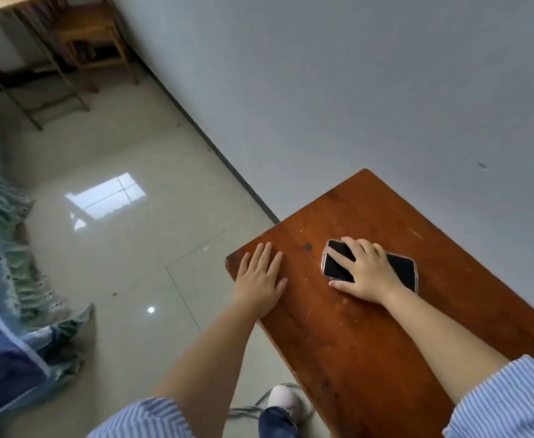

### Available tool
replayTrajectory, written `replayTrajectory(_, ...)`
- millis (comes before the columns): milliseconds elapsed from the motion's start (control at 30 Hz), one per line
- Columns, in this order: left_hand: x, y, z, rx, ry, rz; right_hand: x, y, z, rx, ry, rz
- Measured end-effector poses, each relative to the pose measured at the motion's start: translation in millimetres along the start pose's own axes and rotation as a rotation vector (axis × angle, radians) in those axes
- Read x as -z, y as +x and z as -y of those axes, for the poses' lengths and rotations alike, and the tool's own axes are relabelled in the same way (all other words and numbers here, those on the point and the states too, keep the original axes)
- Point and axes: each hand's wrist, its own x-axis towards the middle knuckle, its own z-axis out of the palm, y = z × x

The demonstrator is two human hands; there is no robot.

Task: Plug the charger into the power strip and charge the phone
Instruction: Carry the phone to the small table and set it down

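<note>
"On the table [370,336], under which palm is the phone [401,268]?"

"My right hand [365,273], fingers spread flat across it; its long axis runs left to right. My left hand [260,279] lies flat, empty, near the left edge. I see no charger or strip."

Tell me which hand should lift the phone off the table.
Right. The right hand already lies flat on top of the phone, fingers spread across its dark screen. The left hand rests palm down on the bare table near its left edge, apart from the phone, so it would have to cross over.
</note>
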Motion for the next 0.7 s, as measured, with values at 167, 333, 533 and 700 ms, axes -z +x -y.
replayTrajectory(167,11,3,16,-0.08,0.014,0.009,5,8,0,0.033,-0.031,-0.078)
replayTrajectory(333,36,1,56,-0.011,0.001,-0.009,27,35,29,0.051,-0.046,-0.078)
replayTrajectory(533,103,1,165,0.163,0.036,-0.126,89,121,112,0.195,-0.027,-0.174)
replayTrajectory(700,169,7,271,0.276,0.076,-0.231,153,206,196,0.275,-0.002,-0.26)
